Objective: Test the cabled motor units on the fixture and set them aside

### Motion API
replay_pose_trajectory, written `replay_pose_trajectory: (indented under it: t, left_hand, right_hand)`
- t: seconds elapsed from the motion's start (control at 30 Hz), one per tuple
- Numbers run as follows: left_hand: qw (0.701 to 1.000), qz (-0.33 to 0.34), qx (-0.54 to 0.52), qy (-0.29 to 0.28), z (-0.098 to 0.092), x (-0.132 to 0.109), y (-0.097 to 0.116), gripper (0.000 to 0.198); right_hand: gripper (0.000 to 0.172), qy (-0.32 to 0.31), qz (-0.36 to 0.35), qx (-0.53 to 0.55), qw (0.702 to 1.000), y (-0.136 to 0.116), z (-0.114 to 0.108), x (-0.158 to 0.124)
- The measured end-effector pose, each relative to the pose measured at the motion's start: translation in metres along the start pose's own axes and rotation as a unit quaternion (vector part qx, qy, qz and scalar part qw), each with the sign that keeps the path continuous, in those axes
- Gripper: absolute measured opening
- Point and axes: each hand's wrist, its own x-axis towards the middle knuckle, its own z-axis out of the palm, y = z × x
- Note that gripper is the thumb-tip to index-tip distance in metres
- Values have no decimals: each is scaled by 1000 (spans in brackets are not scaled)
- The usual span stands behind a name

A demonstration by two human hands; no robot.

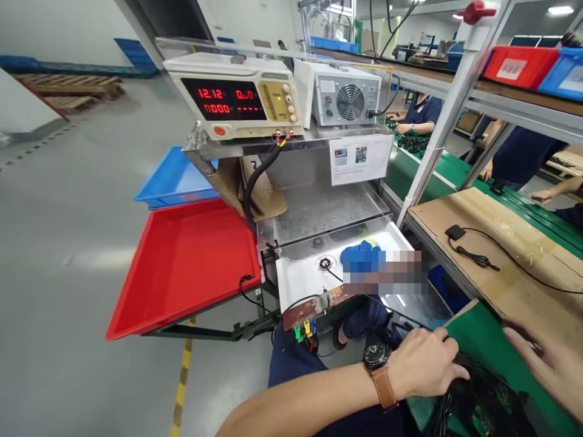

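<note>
Factory floor [82, 358] is stretching left of your green bench [483, 334]. Black cables [483, 388] are lying bunched toward its near end, showing no single long axis, below and right of your left hand [423, 362], the nearer one, fingers bending; contact is hiding, so you cannot tell its grip. Your right hand [549, 367] is blurring, its grip unclear too.

- Wooden pallets [73, 86] are laid on the floor [91, 200].
- A red bin [523, 62] is set beside a blue bin [565, 79].
- A printed sheet [362, 164] is fixed to a metal shelf [314, 137].

Head-height view, forward and down
</note>
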Motion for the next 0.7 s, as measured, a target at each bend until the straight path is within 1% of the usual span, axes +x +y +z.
replay_pose_trajectory:
  t: [0.07,0.1,0.17,0.2,0.23,0.3,0.33,0.4,0.43,0.47,0.5,0.53,0.57,0.6,0.63,0.67,0.7]
  left_hand:
    - [991,-46,-102,75,-9,-8,-9,40]
    - [977,-80,-156,122,-15,-14,-14,39]
    - [929,-164,-259,205,-28,-28,-24,40]
    - [901,-202,-304,235,-35,-36,-29,42]
    - [874,-233,-340,257,-41,-45,-35,44]
    - [828,-283,-386,293,-54,-63,-47,48]
    - [811,-302,-395,308,-59,-73,-53,50]
    - [790,-328,-399,330,-69,-93,-63,54]
    - [790,-332,-397,329,-73,-103,-65,54]
    - [801,-326,-390,316,-76,-111,-65,53]
    - [823,-310,-375,292,-79,-118,-62,49]
    - [856,-281,-347,260,-80,-122,-56,44]
    - [896,-237,-300,226,-78,-123,-48,39]
    - [936,-184,-234,191,-74,-121,-39,35]
    - [967,-125,-159,157,-66,-116,-31,31]
    - [985,-68,-94,127,-55,-110,-24,28]
    - [993,-25,-46,105,-40,-102,-19,25]
  right_hand:
    - [55,-54,-29,19,998,-32,13,25]
    - [56,-68,-50,31,996,-51,20,39]
    - [55,-81,-98,54,990,-91,37,64]
    - [55,-101,-121,70,985,-109,46,74]
    - [55,-134,-138,91,977,-126,54,82]
    - [60,-226,-156,149,950,-153,72,94]
    - [62,-270,-158,187,931,-164,80,99]
    - [68,-345,-153,275,884,-181,95,106]
    - [71,-389,-144,318,852,-188,102,109]
    - [75,-443,-131,354,813,-194,108,111]
    - [78,-500,-113,377,771,-200,115,112]
    - [81,-559,-91,382,730,-207,124,111]
    - [82,-613,-65,374,692,-213,133,108]
    - [81,-663,-36,359,657,-219,144,103]
    - [80,-705,-6,346,620,-224,155,95]
    - [79,-739,26,342,580,-229,167,84]
    - [75,-762,56,347,544,-233,177,72]
